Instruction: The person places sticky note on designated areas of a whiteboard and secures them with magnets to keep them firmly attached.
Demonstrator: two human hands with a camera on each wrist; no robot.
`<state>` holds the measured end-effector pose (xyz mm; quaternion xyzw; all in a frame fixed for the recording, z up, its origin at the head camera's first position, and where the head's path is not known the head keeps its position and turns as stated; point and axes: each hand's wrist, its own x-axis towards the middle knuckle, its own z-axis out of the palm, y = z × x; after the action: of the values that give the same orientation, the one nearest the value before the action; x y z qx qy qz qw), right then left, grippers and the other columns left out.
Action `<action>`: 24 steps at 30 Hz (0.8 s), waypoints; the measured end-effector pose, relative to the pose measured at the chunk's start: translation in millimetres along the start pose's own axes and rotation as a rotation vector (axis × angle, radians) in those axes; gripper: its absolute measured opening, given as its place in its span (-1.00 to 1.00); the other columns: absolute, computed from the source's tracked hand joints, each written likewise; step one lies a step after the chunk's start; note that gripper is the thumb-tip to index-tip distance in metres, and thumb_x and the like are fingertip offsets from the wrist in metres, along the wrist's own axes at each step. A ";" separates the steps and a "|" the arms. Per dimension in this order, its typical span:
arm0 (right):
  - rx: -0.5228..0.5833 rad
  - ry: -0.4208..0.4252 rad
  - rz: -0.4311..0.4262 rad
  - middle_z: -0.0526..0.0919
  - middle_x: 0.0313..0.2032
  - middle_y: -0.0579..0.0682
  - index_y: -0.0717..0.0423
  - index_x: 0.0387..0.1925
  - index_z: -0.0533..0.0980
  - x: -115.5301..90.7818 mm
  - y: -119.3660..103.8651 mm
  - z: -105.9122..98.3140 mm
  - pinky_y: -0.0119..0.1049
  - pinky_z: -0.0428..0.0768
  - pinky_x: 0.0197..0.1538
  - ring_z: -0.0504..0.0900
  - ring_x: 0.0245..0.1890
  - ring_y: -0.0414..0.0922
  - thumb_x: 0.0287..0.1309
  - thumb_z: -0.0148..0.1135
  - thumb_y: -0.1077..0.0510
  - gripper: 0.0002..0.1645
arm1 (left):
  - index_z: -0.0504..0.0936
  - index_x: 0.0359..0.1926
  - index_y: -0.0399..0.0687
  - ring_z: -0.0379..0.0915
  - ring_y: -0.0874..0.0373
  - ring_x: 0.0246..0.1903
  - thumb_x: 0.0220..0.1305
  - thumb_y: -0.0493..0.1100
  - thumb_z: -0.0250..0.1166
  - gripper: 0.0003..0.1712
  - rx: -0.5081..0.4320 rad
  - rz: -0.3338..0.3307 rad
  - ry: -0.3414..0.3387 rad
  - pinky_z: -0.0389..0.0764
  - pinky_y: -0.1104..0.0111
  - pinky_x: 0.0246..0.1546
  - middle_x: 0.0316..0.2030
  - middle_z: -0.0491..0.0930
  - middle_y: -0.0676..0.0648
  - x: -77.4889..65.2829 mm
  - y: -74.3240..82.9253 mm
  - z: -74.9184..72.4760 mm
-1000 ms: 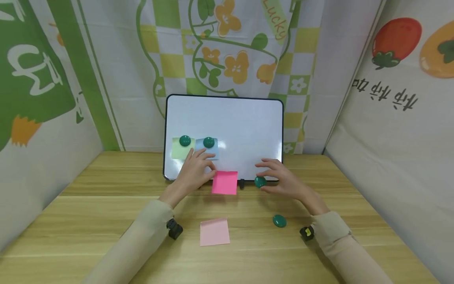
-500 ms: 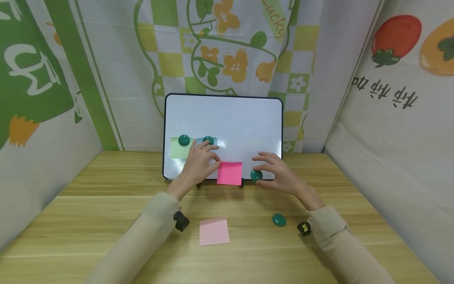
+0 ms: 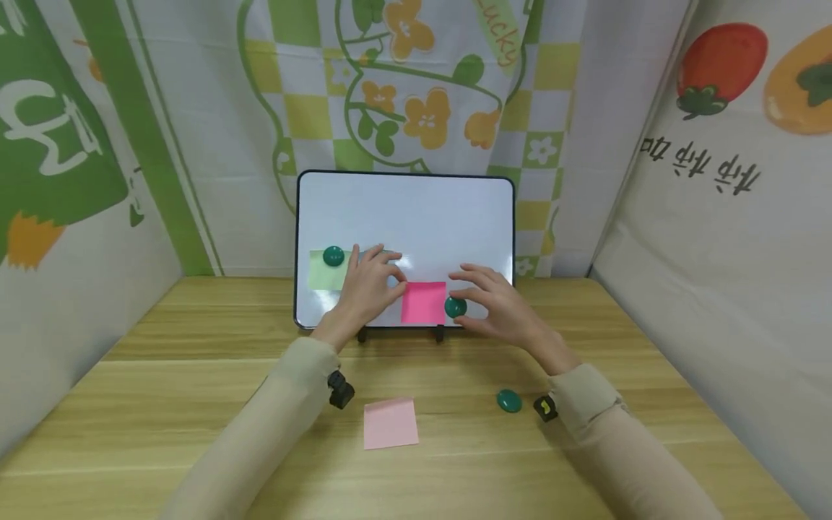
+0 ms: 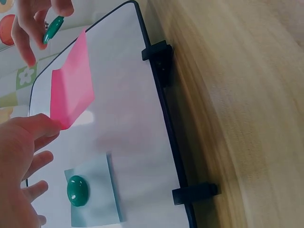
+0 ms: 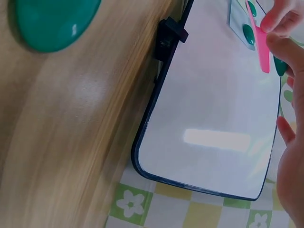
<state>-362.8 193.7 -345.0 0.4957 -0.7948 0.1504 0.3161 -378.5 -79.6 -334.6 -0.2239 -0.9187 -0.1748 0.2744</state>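
Observation:
My left hand (image 3: 368, 289) pinches the upper left corner of a bright pink sticky note (image 3: 424, 302), held in front of the whiteboard (image 3: 455, 217). In the left wrist view the pink note (image 4: 73, 88) stands off the board surface. Just right of it, my right hand (image 3: 497, 307) holds a round green magnet (image 3: 455, 307) between thumb and fingers. On the board's left, another green magnet (image 3: 334, 256) sits on a light green note (image 3: 321, 278). Beside that, a blue note (image 4: 102, 213) under a green magnet (image 4: 77, 191) is mostly hidden by my left hand in the head view.
A pale pink note (image 3: 391, 424) and a spare green magnet (image 3: 509, 401) lie on the wooden table (image 3: 260, 448). Small black feet (image 3: 439, 334) support the board's lower edge. Printed curtains (image 3: 214, 144) stand behind and at both sides.
Both hands have moved up toward the board, the left one rightward with the pink note and the right one leftward with its magnet. The note and magnet are now close together.

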 end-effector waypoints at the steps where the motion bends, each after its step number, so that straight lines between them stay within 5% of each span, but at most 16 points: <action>1: -0.010 0.005 0.003 0.56 0.22 0.13 0.13 -0.03 0.64 2.1 0.0 0.3 0.16 0.46 0.32 0.38 0.34 0.18 -0.06 0.58 0.11 -0.50 | 0.80 -0.41 0.02 0.25 -0.13 0.40 0.24 -0.09 0.35 -0.85 0.002 -0.003 0.004 -0.09 -0.26 0.48 0.21 0.60 -0.05 1.8 0.3 -0.2; 24: -0.119 0.029 0.056 0.56 0.22 0.15 0.18 -0.06 0.66 35.6 12.1 24.4 0.14 0.42 0.36 0.40 0.34 0.18 -0.04 0.57 0.07 -0.52 | 0.80 -0.33 0.02 0.14 -0.13 0.45 0.28 -0.04 0.31 -0.81 0.064 -0.088 -0.032 -0.18 -0.26 0.49 0.28 0.53 -0.07 22.9 1.8 2.2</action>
<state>-393.1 161.1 -339.3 0.4514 -0.8113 0.1188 0.3520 -395.7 -69.9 -322.6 -0.1770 -0.9370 -0.1537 0.2590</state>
